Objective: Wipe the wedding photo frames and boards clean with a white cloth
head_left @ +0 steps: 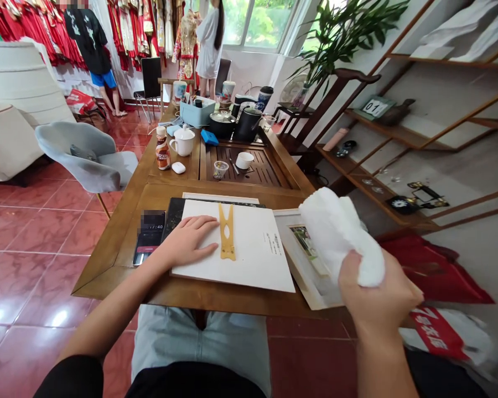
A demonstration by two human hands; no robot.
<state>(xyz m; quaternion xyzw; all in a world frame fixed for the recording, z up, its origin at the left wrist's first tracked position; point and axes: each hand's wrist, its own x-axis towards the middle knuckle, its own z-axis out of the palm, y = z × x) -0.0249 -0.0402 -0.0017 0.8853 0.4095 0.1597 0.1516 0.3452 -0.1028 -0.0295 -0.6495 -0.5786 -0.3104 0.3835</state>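
Note:
My left hand (pixel 193 240) lies flat with fingers stretched on the left part of a white board or book (pixel 257 271) with small print at its right side. On this white surface, just right of my fingers, rests a flat yellow piece (pixel 227 243) with two long prongs. My right hand (pixel 375 290) is raised at the table's right edge, its fingers wrapped round a bunched white cloth (pixel 332 226). Below the cloth, a pale framed sheet with a picture (pixel 305 243) is partly covered by it. A phone (pixel 148 237) lies left of my left hand.
On the wooden table (pixel 124 237) stand a coffee bottle (pixel 162 149), a lidded white cup (pixel 183 141), a small white bowl (pixel 244 160) and a black kettle (pixel 248 124). A grey chair (pixel 87 157) is at the left, shelves (pixel 398 135) at the right. Two people stand far back.

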